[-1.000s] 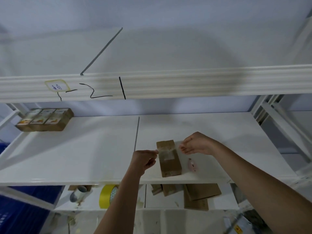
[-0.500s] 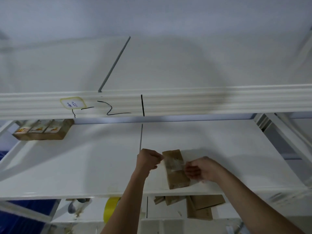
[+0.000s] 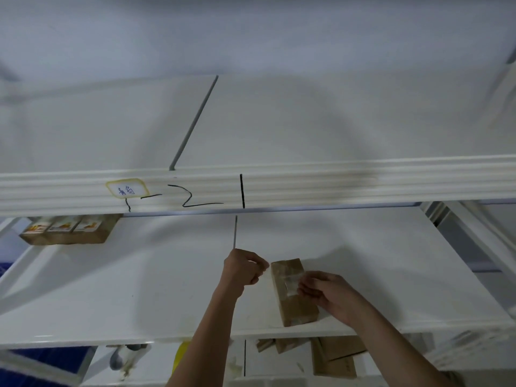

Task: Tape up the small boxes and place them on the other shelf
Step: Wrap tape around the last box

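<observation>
Shelf (image 3: 139, 289): box (image 3: 293, 296) lies near the front edge, right of centre. Judged light and stiff; best taken by its long sides. Clear tape (image 3: 289, 283) is stretched across the top. Left hand (image 3: 243, 270) fingers are pinched on one tape end; right hand (image 3: 325, 291) fingers are curled on the other.

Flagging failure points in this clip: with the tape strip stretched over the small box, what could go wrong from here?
1. The left hand and right hand pinch a clear tape strip across the small cardboard box; with nothing else steadying the box, it may shift and the tape land crooked or wrinkled.
2. The box lies near the front edge of the white shelf; pressing could push it off, probably onto the flat cardboard below.
</observation>
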